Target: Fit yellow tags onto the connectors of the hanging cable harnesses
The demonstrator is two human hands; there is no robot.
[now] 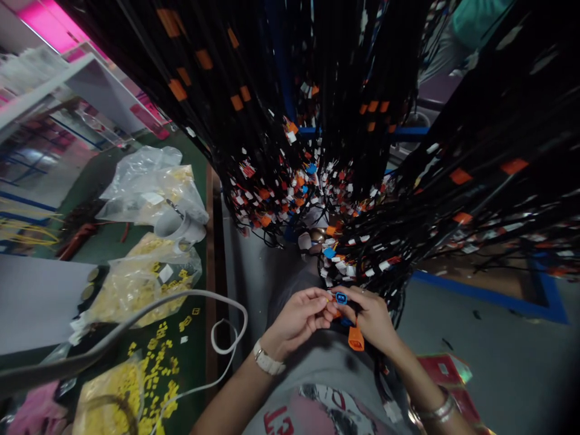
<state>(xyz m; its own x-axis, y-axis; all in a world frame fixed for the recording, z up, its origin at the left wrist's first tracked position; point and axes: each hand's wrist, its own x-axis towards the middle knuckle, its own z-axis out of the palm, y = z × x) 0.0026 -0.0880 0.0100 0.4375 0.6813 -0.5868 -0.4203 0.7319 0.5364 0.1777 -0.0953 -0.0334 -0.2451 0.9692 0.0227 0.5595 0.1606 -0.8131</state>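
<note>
Just above my lap, a blue rectangular plastic connector [341,298] sits pinched between the thumb and fingers of my right hand [374,320]. Just beside it, the bunched fingertips of my left hand [299,317] pinch what looks like a small yellow plastic piece [327,299] (too tiny for me to be sure). I judge the step in hand to be close fingertip work at the connector, and the next move to call for a steady right grip and a slight, exact motion of the left.

Counting: one blue connector in the pinch, one orange boxy plastic connector [356,339] hanging below my right hand, and more bits of blue and orange partly hidden there. Left of me, the green-topped desk [197,347] carries three clear plastic bags [131,284], one whitish round cup [174,228] and loose yellow plastic pieces [158,359], too many to count. Black cable bundles [254,72] hang ahead, likewise uncountable.
</note>
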